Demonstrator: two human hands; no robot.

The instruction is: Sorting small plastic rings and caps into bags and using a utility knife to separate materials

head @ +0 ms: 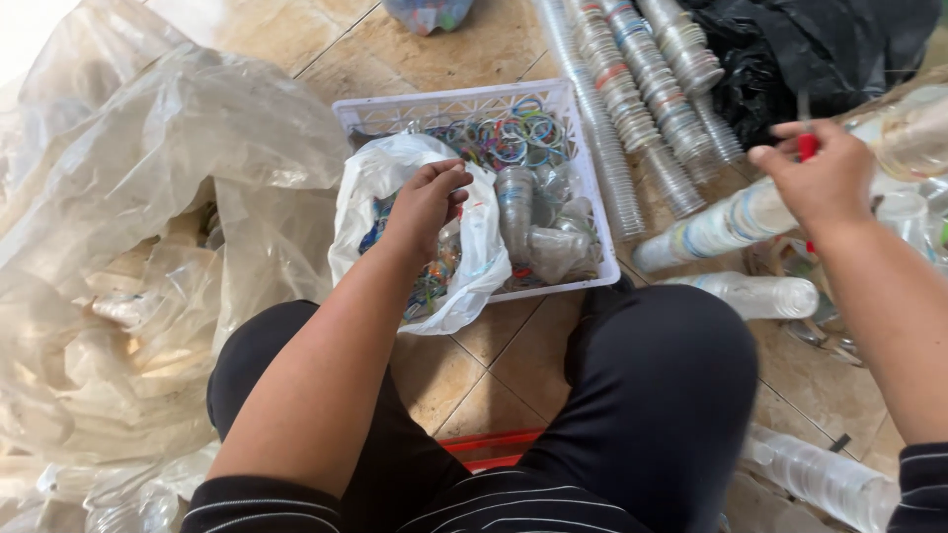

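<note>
Now left fingers (449,183) dip into the white bag (484,247) of rings.

The basket (583,178) is white latticed plastic. Inside it, a thin white plastic bag (474,266) looks soft and crinkled. Stacked cups (632,109) at 1 o'clock are clear, glossy plastic. The floor (494,355) is smooth, mottled tan tile.

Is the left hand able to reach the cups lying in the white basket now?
Probably yes. The left hand is above the white bag inside the basket, and the cups lie uncovered just beside it, with nothing between.
</note>
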